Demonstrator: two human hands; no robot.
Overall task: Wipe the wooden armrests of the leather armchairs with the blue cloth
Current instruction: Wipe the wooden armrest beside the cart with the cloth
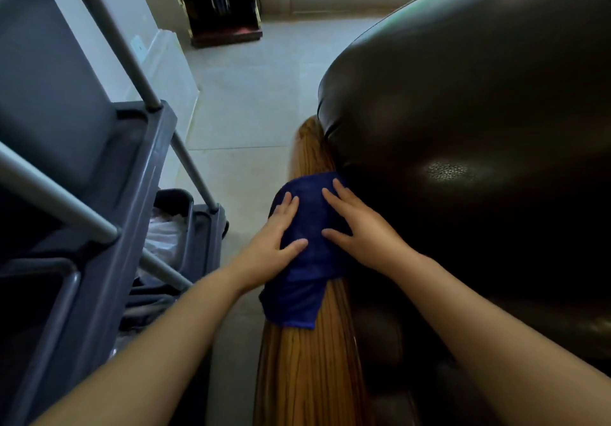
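Note:
A blue cloth lies draped over the striped wooden armrest of a dark brown leather armchair. My left hand presses flat on the cloth's left side, fingers spread. My right hand presses flat on the cloth's right side, next to the leather. The armrest runs from the bottom of the view up to the chair's back, and the cloth covers its middle part. A corner of the cloth hangs toward me.
A grey cleaning cart with metal rails stands close on the left, a white bag in its lower bin. Pale tiled floor lies between cart and chair. A dark wooden stand sits by the far wall.

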